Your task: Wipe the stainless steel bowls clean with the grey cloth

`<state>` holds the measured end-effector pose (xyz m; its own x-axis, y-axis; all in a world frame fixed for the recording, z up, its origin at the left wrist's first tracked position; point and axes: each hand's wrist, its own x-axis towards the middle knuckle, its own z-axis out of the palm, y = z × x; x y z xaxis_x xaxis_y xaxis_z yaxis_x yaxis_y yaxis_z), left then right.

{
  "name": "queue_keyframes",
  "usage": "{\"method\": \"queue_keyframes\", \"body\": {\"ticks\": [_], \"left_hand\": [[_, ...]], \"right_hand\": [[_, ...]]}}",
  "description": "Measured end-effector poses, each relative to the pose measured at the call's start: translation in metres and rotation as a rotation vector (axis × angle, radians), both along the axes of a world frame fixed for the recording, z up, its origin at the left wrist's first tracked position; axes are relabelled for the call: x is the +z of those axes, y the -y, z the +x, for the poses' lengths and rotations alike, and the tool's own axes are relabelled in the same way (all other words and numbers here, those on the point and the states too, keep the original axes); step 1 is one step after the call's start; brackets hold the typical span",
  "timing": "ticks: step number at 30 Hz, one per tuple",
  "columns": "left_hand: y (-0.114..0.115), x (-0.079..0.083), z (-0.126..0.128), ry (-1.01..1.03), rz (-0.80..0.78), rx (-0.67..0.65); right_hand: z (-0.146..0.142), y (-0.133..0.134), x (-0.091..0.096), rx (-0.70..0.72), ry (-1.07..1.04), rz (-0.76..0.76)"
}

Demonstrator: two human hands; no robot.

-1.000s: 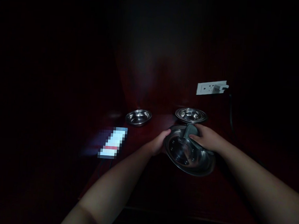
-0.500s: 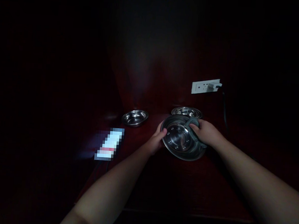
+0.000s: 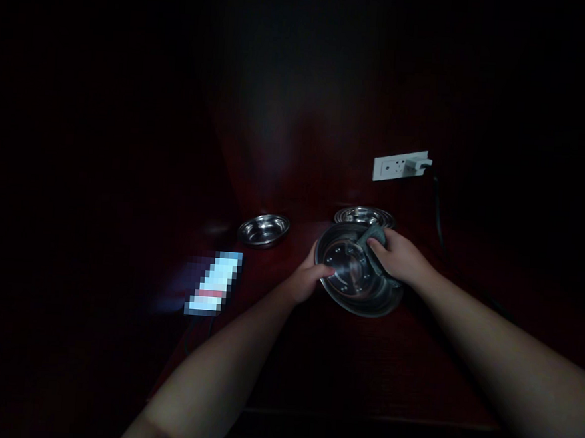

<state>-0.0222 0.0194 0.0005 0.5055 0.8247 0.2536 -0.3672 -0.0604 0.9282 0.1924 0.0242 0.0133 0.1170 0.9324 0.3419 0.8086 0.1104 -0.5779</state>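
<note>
A shiny metal bowl [image 3: 351, 276] is held up over the dark red table, its inside tilted towards me. My left hand [image 3: 308, 277] grips its left rim, thumb over the edge onto the inner wall and the other fingers hidden behind. On the right side of the bowl, my right hand [image 3: 399, 254] is closed on a grey-green cloth [image 3: 375, 240], which lies folded over the rim and against the inner wall. Just behind the held bowl are nested metal bowls [image 3: 365, 215], partly covered by it. Another metal bowl [image 3: 264, 231] rests further left.
A lit phone-like screen [image 3: 214, 284], pixelated, lies at the table's left edge with a cable below it. On the back wall is a white socket panel [image 3: 400, 166] with a plug and a hanging cord [image 3: 439, 216]. The surroundings are very dark.
My left thumb reaches further over the rim into the bowl. My right hand and the cloth have shifted slightly up and left. The standing bowls stay in place.
</note>
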Motion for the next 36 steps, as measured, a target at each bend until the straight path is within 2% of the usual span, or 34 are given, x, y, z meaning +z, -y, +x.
{"method": "queue_keyframes", "body": {"ticks": [5,9,13,17,24,28,36], "left_hand": [[-0.002,-0.004,-0.001,-0.003,-0.052,-0.056],[-0.003,-0.008,-0.003,-0.009,-0.125,-0.109],[-0.004,-0.009,-0.003,0.010,-0.109,-0.118],[-0.003,-0.010,0.000,0.079,-0.066,-0.074],[0.007,-0.003,0.002,0.124,-0.054,-0.048],[0.007,-0.003,0.001,0.125,-0.035,-0.044],[-0.003,-0.007,-0.007,0.053,-0.134,-0.030]], "right_hand": [[-0.001,0.004,0.003,0.016,0.039,0.014],[0.000,0.004,0.005,0.083,0.084,0.022],[0.001,0.003,0.005,0.118,0.078,0.018],[0.000,0.001,0.003,0.074,0.048,0.021],[0.000,-0.002,0.004,-0.099,-0.041,0.036],[-0.004,-0.002,0.003,-0.082,-0.071,0.046],[-0.007,0.002,0.004,-0.029,-0.060,0.065]]}}
